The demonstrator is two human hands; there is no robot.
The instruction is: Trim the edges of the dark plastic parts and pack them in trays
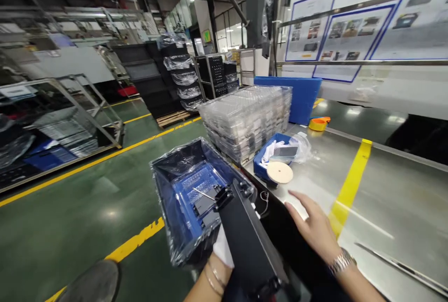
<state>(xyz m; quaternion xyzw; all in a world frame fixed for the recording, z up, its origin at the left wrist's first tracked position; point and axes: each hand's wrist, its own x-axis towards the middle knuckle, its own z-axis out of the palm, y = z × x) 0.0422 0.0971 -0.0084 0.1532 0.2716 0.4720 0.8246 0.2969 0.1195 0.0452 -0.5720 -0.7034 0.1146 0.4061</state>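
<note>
Worked along the left edge of the steel desk point(402, 185), with the tall stack of clear trays point(241, 115) just beyond and the bag-lined crate point(182, 159) down on the left. Faced trouble there straight away: could have snagged the loose film point(175, 256) around the crate's rim and torn it.

On to the long black part point(245, 241)! Held it at a tilt beside the desk's left edge, far end above the crate's right side. Might have dropped it, or dinged it on that metal edge, for want of a second grip.

Risked a knock to the blue box point(259, 167) as well, right at the desk's left edge, with one careless swing.

Held the right hand point(315, 227) over that same edge, fingers spread, nothing in the grasp, so no help with the load. Bore the weight, seemingly, on the left hand point(222, 248), with something white across it; could not tell whether clamped or merely propped, for lack of any view of the fingers.

Could have scuffed the dark flat pieces point(206, 205) in the crate by letting the far end sag, tipped the cream disc point(280, 172) off the box's rim, or jabbed the film with the thin rod point(204, 194).
</note>
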